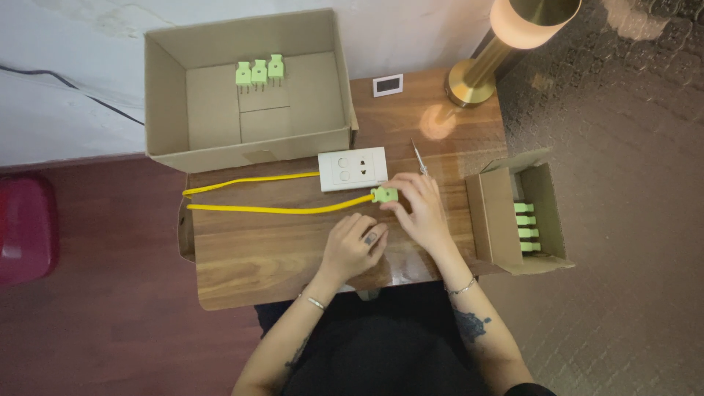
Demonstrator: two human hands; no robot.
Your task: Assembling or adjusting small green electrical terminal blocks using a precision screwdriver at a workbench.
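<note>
Wooden table (279, 257), seen from above, hands at its near middle. Largest item: open carton (165, 103) at the far left, three green plugs (258, 72) standing in a row on its floor. Brass lamp (480, 70) at the far right corner, a small white card (387, 85) just left of its base. Smaller box (493, 220) at the right edge, open, four more green plugs (524, 227) stacked inside. White socket plate (353, 169) lies flat mid-table; a screwdriver (419, 158) lies just right of it. Yellow cable (271, 210) runs in a long loop from the left edge across the table, one leg going under the socket plate's left end, the other ending at a green plug (384, 194) just below the plate's right corner. Right hand (419, 209) pinches that plug with its fingertips, fingers curled over it. Left hand (353, 246) rests on the table just beside, loosely bent, fingertips near the cable end; whether it grips the cable cannot be told. Judgement: step in hand is fitting the plug onto the cable end. Next move likely calls for steadying the cable while the plug is seated, screwdriver within reach.
</note>
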